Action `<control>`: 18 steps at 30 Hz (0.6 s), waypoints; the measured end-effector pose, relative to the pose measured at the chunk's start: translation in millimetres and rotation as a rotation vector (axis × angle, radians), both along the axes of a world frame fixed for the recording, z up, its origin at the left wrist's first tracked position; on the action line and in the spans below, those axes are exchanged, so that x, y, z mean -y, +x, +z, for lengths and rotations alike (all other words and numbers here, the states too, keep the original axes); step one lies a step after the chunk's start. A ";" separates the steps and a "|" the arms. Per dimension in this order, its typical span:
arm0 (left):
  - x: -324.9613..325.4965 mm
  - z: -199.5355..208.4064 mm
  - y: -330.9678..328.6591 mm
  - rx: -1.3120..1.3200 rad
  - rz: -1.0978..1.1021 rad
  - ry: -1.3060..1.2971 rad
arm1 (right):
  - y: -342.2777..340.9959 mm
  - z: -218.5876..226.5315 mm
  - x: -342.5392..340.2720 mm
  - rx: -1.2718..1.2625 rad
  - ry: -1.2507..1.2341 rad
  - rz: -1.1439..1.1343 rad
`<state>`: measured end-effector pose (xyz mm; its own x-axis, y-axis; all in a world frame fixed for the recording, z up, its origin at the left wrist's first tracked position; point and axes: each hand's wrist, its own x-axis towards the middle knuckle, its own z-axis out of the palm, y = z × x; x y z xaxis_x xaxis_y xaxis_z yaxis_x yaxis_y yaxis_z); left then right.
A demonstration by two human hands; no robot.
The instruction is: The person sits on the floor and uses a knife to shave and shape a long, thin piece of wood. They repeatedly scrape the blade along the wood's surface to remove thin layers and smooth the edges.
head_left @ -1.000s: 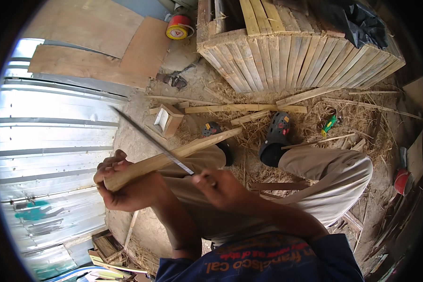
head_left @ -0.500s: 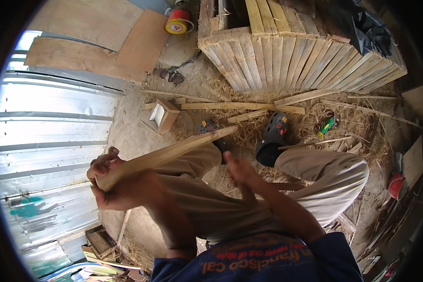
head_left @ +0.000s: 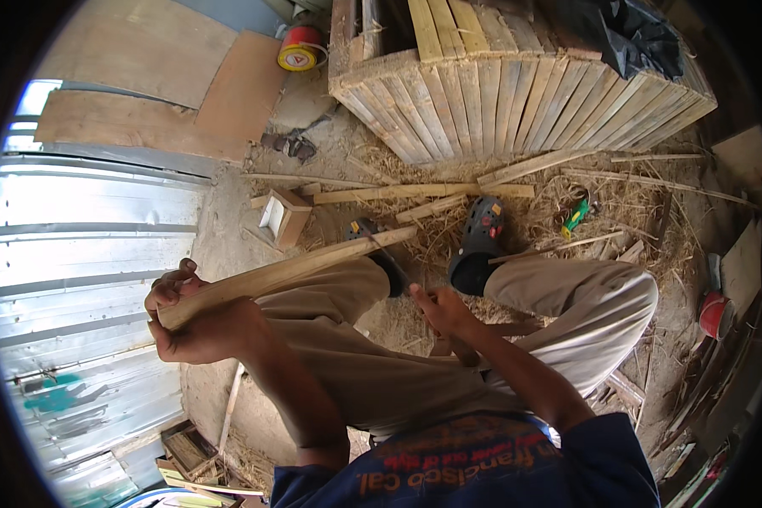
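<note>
My left hand (head_left: 207, 317) is closed round the near-left end of a long pale wooden slat (head_left: 288, 269). The slat slants up to the right over my left leg, its far end above my left shoe. My right hand (head_left: 444, 315), between my knees, grips the wooden handle (head_left: 463, 351) of what looks like a knife. Its dark, narrow blade (head_left: 394, 261) points up and left toward the slat's far end; whether the two touch, I cannot tell.
Ahead stands a large slatted wooden box (head_left: 499, 106) with black plastic (head_left: 639, 42) on it. Loose slats (head_left: 381, 193), shavings, a small open box (head_left: 286, 218) and a green-yellow tool (head_left: 576, 218) lie on the floor. Corrugated metal (head_left: 93, 245) walls the left side.
The whole view has shifted slightly, so the surroundings sit further left. My right hand has drawn back a little to the right with the knife. My left hand keeps hold of the slat.
</note>
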<state>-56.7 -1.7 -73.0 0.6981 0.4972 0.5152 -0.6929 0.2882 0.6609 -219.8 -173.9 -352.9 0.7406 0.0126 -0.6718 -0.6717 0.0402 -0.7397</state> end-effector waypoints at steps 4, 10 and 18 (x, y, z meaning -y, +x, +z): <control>-10.8 -0.1 11.9 0.031 -0.137 0.092 | -2.0 -20.9 16.4 -0.134 -0.026 -0.056; -68.4 10.7 13.3 0.166 -0.619 0.015 | -2.4 -9.4 26.6 -0.017 0.110 -0.203; -107.7 15.0 15.3 0.230 -0.719 -0.207 | -1.7 2.8 28.6 0.238 0.591 -1.182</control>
